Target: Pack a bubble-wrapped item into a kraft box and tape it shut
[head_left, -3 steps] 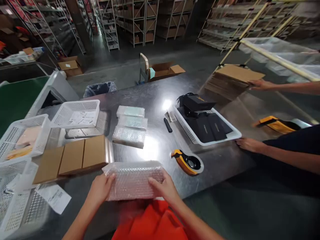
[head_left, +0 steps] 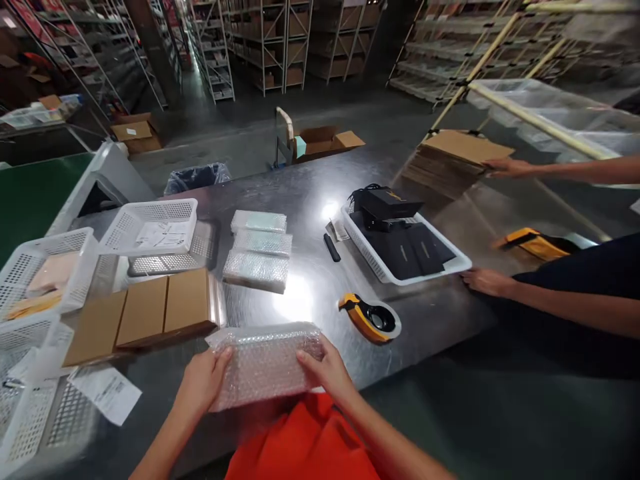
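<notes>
Both hands, left [head_left: 203, 381] and right [head_left: 327, 369], curl loosely on the bubble-wrapped parcel [head_left: 265, 363] at lower centre, overhanging the table [head_left: 310, 193] edge, where a slack grip could drop it.

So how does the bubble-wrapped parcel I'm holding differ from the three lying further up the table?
The held parcel is gripped by the left hand and right hand at the table edge; the three parcels lie untouched, in a row. The held one looks pinkish, those pale greenish. All are bubble-wrapped.
</notes>
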A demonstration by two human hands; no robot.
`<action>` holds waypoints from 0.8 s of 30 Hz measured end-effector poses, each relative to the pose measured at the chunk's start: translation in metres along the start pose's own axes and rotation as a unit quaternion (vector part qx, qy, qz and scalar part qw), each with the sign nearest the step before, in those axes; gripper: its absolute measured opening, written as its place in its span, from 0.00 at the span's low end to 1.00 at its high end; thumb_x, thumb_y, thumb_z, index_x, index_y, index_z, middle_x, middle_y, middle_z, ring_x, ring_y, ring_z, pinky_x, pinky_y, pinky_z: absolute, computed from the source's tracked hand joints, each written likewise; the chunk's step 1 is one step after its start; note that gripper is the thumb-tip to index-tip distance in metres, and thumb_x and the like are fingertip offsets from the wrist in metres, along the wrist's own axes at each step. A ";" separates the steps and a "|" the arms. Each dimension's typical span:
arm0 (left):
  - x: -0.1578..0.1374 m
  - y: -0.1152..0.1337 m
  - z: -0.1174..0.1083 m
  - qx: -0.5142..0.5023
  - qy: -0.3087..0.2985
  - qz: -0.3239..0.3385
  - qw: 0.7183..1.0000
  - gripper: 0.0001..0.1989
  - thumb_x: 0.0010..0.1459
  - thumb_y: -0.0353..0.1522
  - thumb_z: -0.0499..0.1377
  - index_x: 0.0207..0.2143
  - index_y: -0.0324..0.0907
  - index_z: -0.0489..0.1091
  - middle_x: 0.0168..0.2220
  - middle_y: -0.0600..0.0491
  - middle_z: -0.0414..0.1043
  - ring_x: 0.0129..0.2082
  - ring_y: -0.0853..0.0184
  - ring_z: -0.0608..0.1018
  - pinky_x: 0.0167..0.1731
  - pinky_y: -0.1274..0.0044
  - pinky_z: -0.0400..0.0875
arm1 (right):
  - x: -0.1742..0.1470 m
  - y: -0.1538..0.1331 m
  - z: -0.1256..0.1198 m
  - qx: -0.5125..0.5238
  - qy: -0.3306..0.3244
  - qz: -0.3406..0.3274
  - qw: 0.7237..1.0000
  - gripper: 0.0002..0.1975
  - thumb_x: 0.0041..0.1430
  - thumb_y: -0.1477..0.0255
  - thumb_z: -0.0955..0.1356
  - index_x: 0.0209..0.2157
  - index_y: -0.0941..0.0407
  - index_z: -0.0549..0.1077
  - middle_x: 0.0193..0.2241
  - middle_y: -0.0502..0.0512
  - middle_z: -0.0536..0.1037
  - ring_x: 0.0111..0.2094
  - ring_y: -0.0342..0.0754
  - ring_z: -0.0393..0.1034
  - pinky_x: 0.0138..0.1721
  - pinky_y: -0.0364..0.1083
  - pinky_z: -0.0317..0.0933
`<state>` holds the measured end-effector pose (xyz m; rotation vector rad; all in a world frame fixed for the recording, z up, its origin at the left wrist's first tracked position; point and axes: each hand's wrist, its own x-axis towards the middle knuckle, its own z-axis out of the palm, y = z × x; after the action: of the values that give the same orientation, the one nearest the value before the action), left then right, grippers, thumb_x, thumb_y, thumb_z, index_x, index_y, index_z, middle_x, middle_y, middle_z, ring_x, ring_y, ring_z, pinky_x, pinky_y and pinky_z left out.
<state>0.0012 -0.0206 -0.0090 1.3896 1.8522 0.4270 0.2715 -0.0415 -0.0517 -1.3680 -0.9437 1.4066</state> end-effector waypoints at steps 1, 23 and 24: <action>-0.002 -0.001 0.004 -0.015 0.004 0.008 1.000 0.17 0.51 0.48 0.56 0.24 0.45 0.72 0.29 0.44 0.78 0.38 0.50 0.78 0.39 0.69 0.67 | 0.001 0.002 -0.002 -0.004 0.000 -0.004 1.000 0.24 0.46 0.59 0.75 0.44 0.53 0.73 0.40 0.57 0.81 0.43 0.58 0.75 0.48 0.56 0.68; -0.015 0.009 0.095 -0.513 0.127 -0.060 0.847 0.30 0.42 0.36 0.66 0.50 0.49 0.63 0.45 0.56 0.72 0.42 0.68 0.76 0.40 0.78 0.72 | 0.018 0.048 -0.011 -0.154 0.094 -0.066 0.981 0.23 0.45 0.71 0.67 0.47 0.55 0.72 0.45 0.58 0.77 0.53 0.57 0.69 0.58 0.56 0.60; -0.013 0.006 0.090 -0.513 0.122 -0.079 0.846 0.26 0.42 0.39 0.67 0.45 0.47 0.66 0.40 0.57 0.72 0.37 0.69 0.76 0.35 0.80 0.72 | 0.018 0.039 -0.013 -0.134 0.071 -0.054 0.987 0.19 0.46 0.69 0.67 0.43 0.55 0.73 0.40 0.57 0.78 0.47 0.56 0.71 0.53 0.54 0.64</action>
<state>0.0731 -0.0465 -0.0580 0.4459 1.4787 1.3150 0.2810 -0.0354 -0.0948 -1.5681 -1.1226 1.1143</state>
